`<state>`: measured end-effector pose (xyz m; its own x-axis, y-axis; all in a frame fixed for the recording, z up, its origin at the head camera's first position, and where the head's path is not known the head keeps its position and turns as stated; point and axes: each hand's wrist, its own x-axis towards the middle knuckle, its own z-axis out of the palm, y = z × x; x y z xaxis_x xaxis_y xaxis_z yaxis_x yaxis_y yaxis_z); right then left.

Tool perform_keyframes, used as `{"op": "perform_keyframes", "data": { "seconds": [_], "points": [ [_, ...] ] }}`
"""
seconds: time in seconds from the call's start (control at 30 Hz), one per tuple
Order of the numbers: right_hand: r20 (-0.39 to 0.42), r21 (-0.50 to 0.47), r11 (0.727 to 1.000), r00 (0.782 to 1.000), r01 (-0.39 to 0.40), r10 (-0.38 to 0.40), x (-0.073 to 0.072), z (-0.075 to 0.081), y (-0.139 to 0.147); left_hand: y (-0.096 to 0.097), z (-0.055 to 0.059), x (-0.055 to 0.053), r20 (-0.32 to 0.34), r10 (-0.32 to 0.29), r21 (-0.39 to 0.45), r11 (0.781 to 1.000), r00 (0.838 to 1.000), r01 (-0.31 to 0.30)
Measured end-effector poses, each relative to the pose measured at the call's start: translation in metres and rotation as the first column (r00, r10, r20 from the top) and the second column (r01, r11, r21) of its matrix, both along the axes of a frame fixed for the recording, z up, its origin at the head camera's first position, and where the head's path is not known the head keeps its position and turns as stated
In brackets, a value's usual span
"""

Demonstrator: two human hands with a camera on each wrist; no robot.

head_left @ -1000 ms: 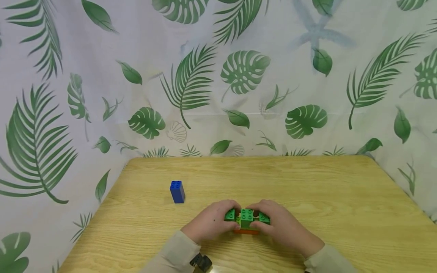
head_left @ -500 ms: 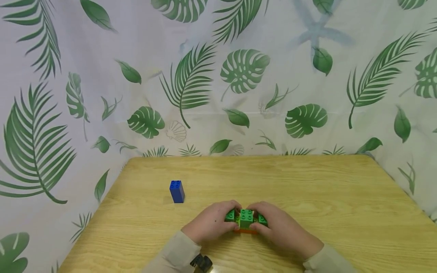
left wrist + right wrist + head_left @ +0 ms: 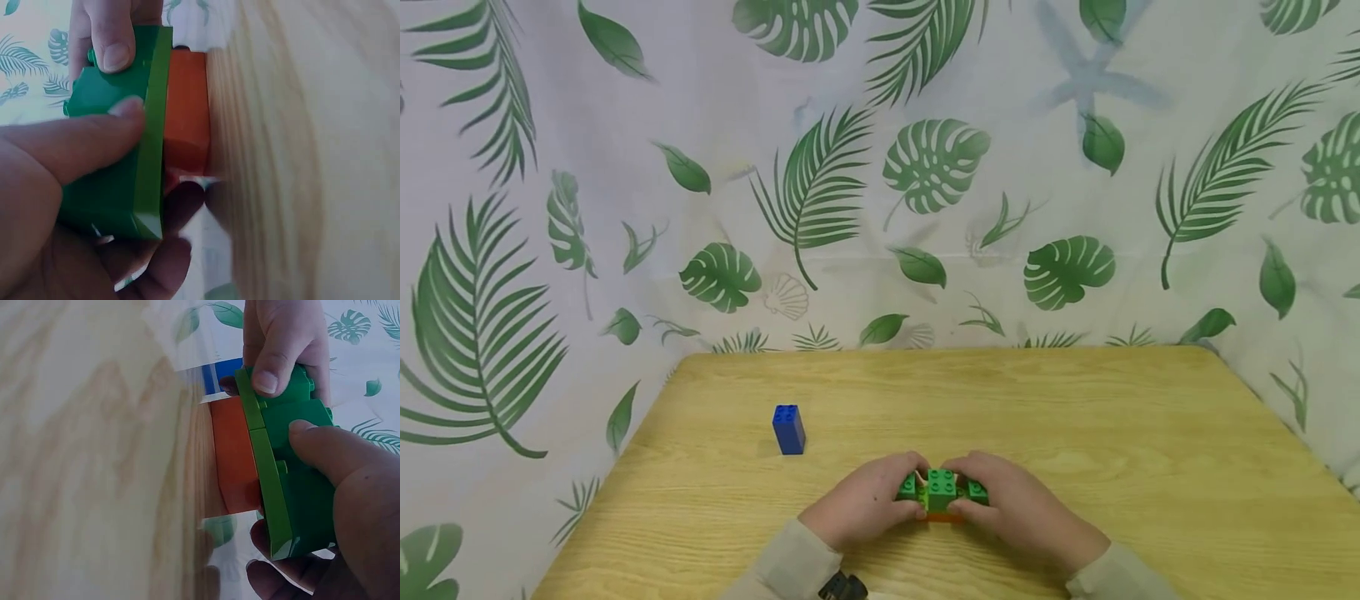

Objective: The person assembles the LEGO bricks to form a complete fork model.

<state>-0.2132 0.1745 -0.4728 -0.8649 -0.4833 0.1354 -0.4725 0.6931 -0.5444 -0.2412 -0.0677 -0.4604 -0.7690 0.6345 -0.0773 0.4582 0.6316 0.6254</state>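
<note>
Both hands hold one stack of toy building bricks in the lower middle of the head view. An orange brick (image 3: 187,112) forms its base, right at the tabletop in the wrist views. Light green flat plates (image 3: 272,481) lie across it and overhang both ends. Dark green bricks sit on top, the middle one (image 3: 941,492) showing its studs between the hands. My left hand (image 3: 868,498) grips the left end, thumb on the near side. My right hand (image 3: 1024,510) grips the right end likewise, its thumb against the middle green brick. Fingers partly hide the end bricks.
A tall blue brick (image 3: 789,431) stands upright on the wooden table (image 3: 1075,400), left of and beyond the hands. Behind the table hangs a leaf-patterned cloth (image 3: 850,208). A dark strap device (image 3: 842,586) is on the left wrist.
Both hands keep their grip on the brick stack. The right-end green brick sits slightly closer to the middle one than a second ago. The head view has tilted up a little.
</note>
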Motion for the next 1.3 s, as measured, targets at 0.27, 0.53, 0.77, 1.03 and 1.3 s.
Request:
{"op": "perform_keyframes", "data": {
  "seconds": [0.27, 0.53, 0.77, 1.03, 1.3],
  "points": [
    [0.064, -0.065, 0.996, 0.996, 0.061, -0.057, -0.001, -0.005, -0.001, 0.007, -0.001, 0.002, -0.032, 0.07, -0.069, 0.995, 0.997, -0.072],
    [0.046, -0.007, 0.998, 0.997, 0.058, -0.058, -0.006, -0.003, -0.002, 0.012, 0.001, 0.004, 0.015, 0.115, -0.059, 0.992, 0.993, -0.114],
    [0.031, 0.016, 0.999, 0.999, 0.04, -0.04, -0.007, -0.002, -0.001, 0.013, 0.0, 0.003, 0.005, 0.107, -0.069, 0.992, 0.994, -0.107],
    [0.053, 0.007, 1.0, 0.999, 0.007, -0.007, -0.002, 0.003, 0.0, 0.004, -0.003, 0.009, 0.001, 0.072, -0.025, 0.997, 0.997, -0.072],
    [-0.057, 0.061, 0.998, 0.998, -0.009, 0.012, -0.002, -0.001, 0.001, 0.004, -0.002, 0.01, -0.088, 0.037, -0.057, 0.997, 0.995, -0.042]
  ]
}}
